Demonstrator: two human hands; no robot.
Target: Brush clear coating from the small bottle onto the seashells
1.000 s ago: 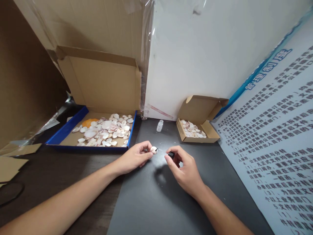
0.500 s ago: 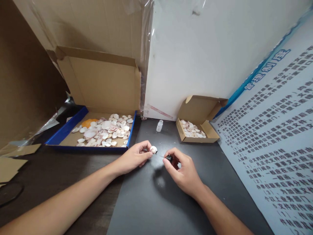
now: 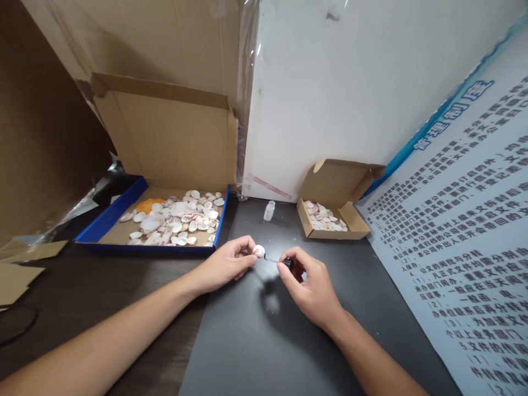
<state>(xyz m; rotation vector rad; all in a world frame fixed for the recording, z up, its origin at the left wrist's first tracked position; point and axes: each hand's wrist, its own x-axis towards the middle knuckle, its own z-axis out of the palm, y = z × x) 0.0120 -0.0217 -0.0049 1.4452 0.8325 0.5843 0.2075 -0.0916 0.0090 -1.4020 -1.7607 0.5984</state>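
Between thumb and fingers, my left hand (image 3: 233, 258) pinches a small whitish seashell (image 3: 259, 251) with reddish-brown marks. My right hand (image 3: 307, 280) is closed on the black cap of a brush applicator (image 3: 288, 265). Its thin stem points left, and the dark tip is at the shell's right edge; whether they touch I cannot tell. Behind both hands a small clear bottle (image 3: 269, 211) with whitish contents stands uncapped on the dark mat.
At the left, a blue-edged cardboard box (image 3: 103, 231) holds many seashells (image 3: 181, 220) and something orange. A smaller cardboard box (image 3: 330, 235) with shells is at the right. A white panel (image 3: 313, 99) and a printed poster (image 3: 474, 220) border the work surface.
My right hand has shifted slightly right with the applicator, and its tip has moved a little right along the shell's edge. The left hand and shell are nearly still.
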